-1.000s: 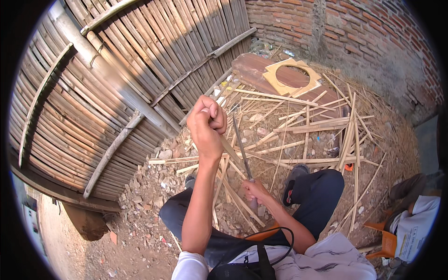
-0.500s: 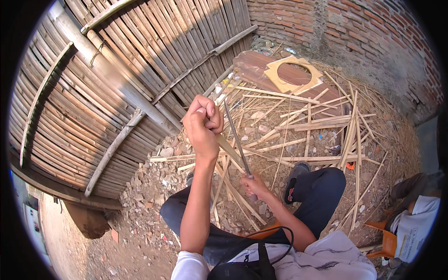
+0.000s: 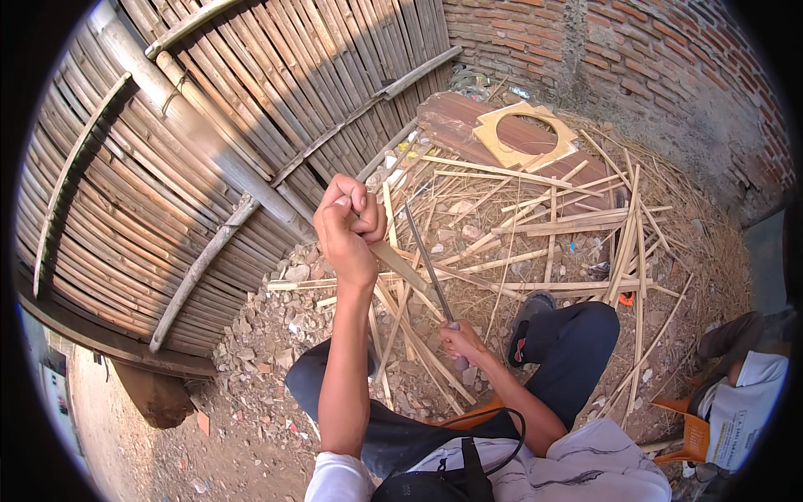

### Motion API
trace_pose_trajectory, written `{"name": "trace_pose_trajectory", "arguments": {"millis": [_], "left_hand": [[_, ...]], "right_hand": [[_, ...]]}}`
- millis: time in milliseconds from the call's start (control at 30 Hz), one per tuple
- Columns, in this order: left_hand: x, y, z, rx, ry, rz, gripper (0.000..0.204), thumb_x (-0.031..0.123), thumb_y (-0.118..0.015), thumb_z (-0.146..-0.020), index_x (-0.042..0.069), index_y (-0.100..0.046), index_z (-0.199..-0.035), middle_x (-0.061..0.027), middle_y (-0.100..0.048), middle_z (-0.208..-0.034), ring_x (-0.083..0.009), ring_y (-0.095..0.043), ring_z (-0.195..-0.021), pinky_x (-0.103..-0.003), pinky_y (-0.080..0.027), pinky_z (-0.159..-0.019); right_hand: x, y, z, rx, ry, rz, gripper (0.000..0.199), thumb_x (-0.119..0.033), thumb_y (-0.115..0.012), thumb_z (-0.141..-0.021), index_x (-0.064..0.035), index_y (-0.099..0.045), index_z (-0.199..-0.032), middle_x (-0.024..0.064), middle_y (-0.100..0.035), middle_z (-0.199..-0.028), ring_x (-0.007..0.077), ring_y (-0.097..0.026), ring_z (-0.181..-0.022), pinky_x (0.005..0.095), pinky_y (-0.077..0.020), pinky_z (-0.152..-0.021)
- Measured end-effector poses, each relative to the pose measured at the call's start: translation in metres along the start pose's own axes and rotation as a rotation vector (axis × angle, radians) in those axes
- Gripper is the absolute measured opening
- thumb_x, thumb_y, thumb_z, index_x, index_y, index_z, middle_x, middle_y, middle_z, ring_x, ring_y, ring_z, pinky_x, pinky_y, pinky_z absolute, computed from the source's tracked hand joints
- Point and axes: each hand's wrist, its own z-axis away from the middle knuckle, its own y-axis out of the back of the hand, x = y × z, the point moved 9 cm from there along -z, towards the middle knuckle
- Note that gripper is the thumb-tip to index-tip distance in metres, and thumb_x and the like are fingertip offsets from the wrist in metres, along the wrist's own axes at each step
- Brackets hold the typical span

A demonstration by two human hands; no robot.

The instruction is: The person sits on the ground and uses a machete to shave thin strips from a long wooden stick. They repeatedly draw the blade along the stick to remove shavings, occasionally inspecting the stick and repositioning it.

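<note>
My left hand is raised and closed around a flat bamboo strip, which slants down to the right from the fist. My right hand, lower and nearer my knees, grips the handle of a long narrow-bladed knife. The blade points up and away, crossing close to the strip's lower end. Whether the edge touches the strip, I cannot tell. Beyond both hands, several cut bamboo strips lie in a loose heap on the ground.
A bamboo-slat wall stands at the left, a brick wall at the back. A brown board carries a yellowish panel with a round hole. Rubble covers the ground. Another person's sleeve and an orange chair show at right.
My left hand has shifted a little to the left with the strip. My right hand and the knife have moved slightly right and toward me.
</note>
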Motion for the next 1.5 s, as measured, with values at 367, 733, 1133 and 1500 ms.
{"name": "trace_pose_trajectory", "arguments": {"millis": [367,733,1133,1500], "left_hand": [[-0.003,-0.013,0.006,-0.087,0.022,0.045,0.018,0.021,-0.039,-0.094,0.012,-0.04,-0.079,0.0059,-0.023,-0.054,-0.0058,-0.014,-0.046,-0.027,-0.014,-0.043],[-0.004,-0.015,0.011,-0.154,0.068,0.101,0.019,0.021,-0.04,-0.095,0.013,-0.038,-0.078,0.0064,-0.023,-0.054,-0.0052,-0.013,-0.046,-0.025,-0.015,-0.042],[0.0,-0.003,0.007,-0.097,0.044,0.093,0.018,0.02,-0.039,-0.094,0.012,-0.037,-0.078,0.0061,-0.023,-0.054,-0.0056,-0.013,-0.046,-0.026,-0.016,-0.042],[0.001,-0.005,0.009,-0.099,0.064,0.098,0.018,0.021,-0.038,-0.093,0.012,-0.038,-0.078,0.0063,-0.022,-0.053,-0.006,-0.013,-0.046,-0.026,-0.015,-0.043]], "right_hand": [[-0.004,-0.034,0.004,-0.17,-0.122,-0.311,0.023,-0.012,-0.057,-0.09,-0.0132,-0.043,-0.072,-0.0046,-0.036,-0.055,0.0066,-0.032,-0.041,0.0273,-0.0278,-0.04],[-0.043,-0.033,0.022,-0.115,-0.003,-0.043,0.024,-0.012,-0.056,-0.089,-0.0138,-0.045,-0.068,-0.0051,-0.036,-0.053,0.0078,-0.034,-0.042,0.0293,-0.0307,-0.041],[0.104,0.053,-0.039,0.123,-0.227,-0.188,0.024,-0.01,-0.059,-0.084,-0.0139,-0.042,-0.068,-0.0046,-0.035,-0.055,0.0085,-0.032,-0.042,0.0299,-0.0312,-0.043],[0.181,0.066,-0.043,-0.025,-0.392,-0.492,0.023,-0.015,-0.06,-0.09,-0.0154,-0.045,-0.071,-0.0064,-0.037,-0.055,0.007,-0.033,-0.043,0.0271,-0.0286,-0.041]]}}
